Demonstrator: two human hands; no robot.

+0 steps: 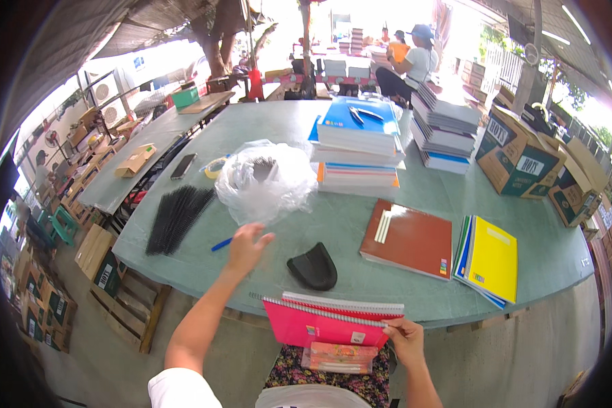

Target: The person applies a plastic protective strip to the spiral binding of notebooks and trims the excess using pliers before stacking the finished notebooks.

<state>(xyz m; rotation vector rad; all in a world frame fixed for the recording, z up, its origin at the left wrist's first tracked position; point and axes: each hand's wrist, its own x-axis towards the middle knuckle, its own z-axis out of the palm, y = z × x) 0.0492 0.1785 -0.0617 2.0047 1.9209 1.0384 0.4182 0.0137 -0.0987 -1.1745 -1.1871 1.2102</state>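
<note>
My right hand [406,338] pinches the right end of a bright pink spiral notebook [313,325], held upright at the table's near edge. Its coil runs along the top, and a loose end sticks out at the left. Behind it shows a second red notebook [347,301] with a white coil. My left hand [247,249] is over the table with its fingers apart and nothing in them. Close to it are a blue pen [222,244] and a clear plastic bag [265,197] with dark contents. A curved black pad [314,266] lies to its right.
Black plastic coils [177,221] lie left, near a phone [183,166] and a tape roll [215,167]. A brown notebook [408,238], yellow notebooks [493,255] and tall notebook stacks [358,146] with pliers [365,114] stand right. A patterned pouch [338,357] is on my lap.
</note>
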